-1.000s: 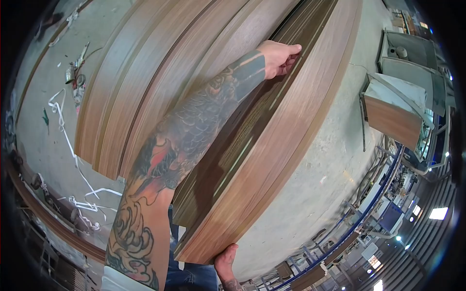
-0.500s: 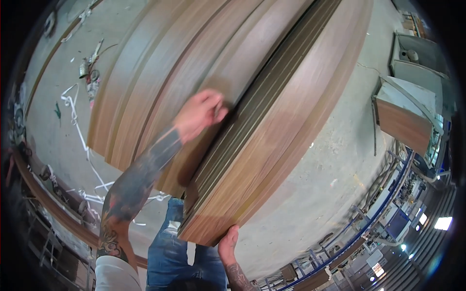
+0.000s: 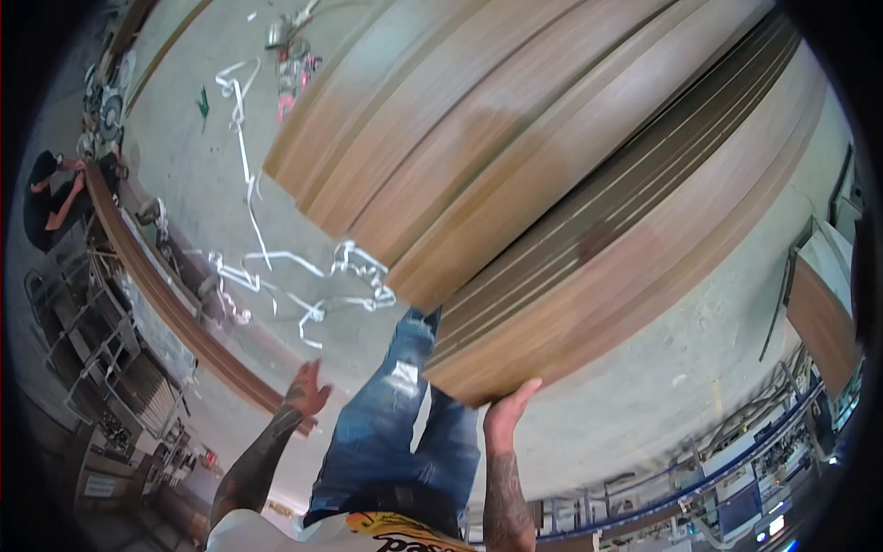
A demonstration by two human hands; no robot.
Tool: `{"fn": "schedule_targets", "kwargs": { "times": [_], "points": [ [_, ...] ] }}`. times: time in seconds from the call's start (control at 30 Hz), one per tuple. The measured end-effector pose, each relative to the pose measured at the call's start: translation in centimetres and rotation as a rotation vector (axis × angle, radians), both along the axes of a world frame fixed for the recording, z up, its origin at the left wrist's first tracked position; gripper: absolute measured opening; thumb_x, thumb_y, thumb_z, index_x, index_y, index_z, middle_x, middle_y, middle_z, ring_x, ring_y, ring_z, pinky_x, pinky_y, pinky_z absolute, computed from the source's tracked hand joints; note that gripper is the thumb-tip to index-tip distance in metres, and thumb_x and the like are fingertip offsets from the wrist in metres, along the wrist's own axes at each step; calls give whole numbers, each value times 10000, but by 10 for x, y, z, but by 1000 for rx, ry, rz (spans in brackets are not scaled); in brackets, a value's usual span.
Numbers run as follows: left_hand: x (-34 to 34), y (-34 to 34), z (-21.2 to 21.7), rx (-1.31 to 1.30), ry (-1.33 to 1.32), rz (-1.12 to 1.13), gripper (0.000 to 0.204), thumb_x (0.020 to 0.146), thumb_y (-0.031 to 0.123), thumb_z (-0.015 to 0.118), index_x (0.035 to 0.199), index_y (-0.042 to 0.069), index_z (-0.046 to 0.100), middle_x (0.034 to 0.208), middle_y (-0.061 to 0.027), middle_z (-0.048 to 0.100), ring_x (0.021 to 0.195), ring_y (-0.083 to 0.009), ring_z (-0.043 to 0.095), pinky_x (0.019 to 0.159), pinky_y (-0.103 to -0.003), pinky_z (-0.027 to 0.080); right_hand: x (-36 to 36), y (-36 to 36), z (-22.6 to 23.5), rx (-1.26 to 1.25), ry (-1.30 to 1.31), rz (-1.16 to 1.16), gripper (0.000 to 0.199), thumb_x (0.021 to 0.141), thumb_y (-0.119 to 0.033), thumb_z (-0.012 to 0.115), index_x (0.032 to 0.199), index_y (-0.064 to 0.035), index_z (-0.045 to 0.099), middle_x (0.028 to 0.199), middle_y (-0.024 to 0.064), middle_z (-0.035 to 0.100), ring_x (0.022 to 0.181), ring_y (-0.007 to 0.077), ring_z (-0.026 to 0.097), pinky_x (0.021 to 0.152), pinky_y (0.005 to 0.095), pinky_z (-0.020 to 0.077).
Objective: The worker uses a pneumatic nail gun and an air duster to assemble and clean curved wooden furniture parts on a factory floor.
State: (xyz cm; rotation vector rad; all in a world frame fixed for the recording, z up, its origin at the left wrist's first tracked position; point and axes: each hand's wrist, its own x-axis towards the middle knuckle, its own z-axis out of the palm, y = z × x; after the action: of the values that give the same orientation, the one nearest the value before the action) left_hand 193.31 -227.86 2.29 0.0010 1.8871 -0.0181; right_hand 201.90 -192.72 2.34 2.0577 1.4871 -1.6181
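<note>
My right hand (image 3: 509, 416) holds the near lower corner of a long brown wood-grain board (image 3: 589, 322), its fingers along the outer edge and partly hidden under it. The board stands tilted, and its inner side (image 3: 552, 258) shows dark, lengthwise ribs with pale lines. Apart from the boards, my left hand (image 3: 308, 390) hangs open with nothing in it, left of my jeans. To the left of the held board lies a set of several similar wood-grain boards (image 3: 414, 156), side by side, with their near ends close to my knee.
White strapping (image 3: 244, 138) lies tangled on the concrete floor at left, beside a green tool (image 3: 202, 103) and a metal can (image 3: 276, 34). A long brown profile (image 3: 175, 322) runs along the left, with another person (image 3: 57, 202) at its far end. Blue-framed racking (image 3: 717, 469) stands at right.
My left hand has drawn back from over the boards to beside my left leg and opened. My right hand stays on the board's corner. The view has shifted, bringing another person into sight.
</note>
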Motion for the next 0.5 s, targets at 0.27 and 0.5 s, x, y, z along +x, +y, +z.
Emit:
{"fn": "schedule_targets", "kwargs": {
  "times": [0.27,0.5],
  "points": [
    [-45,246,63,768,492,66,966,627,328,801,1361,-22,281,1393,-240,292,1253,-423,325,1022,-501,287,-13,-3,-3,-123,151,-78,712,950,-549,283,1392,8,244,1403,118,331,1275,226,341,1061,342,282],
    [-23,270,67,710,475,18,1082,510,365,838,1381,49,279,1435,-252,186,1300,-461,218,1021,-612,212,1,9,0,-280,209,-321,710,947,-555,275,1330,40,334,1328,169,423,1220,282,433,1019,399,362]
  ]
}}
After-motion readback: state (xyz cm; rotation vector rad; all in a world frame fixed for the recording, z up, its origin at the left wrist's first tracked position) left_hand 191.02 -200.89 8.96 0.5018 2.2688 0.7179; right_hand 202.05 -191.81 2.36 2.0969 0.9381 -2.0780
